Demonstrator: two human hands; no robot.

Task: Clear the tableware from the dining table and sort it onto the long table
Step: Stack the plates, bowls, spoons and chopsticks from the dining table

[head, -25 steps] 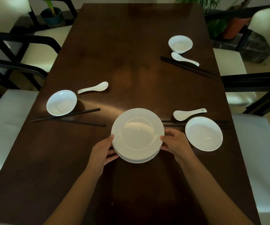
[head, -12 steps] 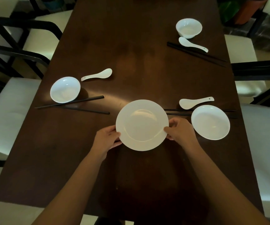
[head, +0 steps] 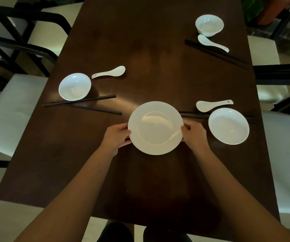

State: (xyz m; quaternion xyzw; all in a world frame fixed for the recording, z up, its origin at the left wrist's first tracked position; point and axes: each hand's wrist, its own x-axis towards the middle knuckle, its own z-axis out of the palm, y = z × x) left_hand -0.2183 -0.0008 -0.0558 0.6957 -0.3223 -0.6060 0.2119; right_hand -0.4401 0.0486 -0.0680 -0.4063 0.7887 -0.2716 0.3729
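Left hand (head: 117, 137) and right hand (head: 194, 135) grip the plate stack (head: 155, 128), seemingly lifted; tilting could slide plates onto the nearby bowl (head: 228, 126).

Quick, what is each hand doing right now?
Left hand: grips the left rim of the white plate.
Right hand: grips the plate's right rim.

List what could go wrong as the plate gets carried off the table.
Both hands, left and right, grip the plate only at its rim, so it could tip or slip. The bowl and chopsticks lie right beside the right hand; a sideways swing might knock them.
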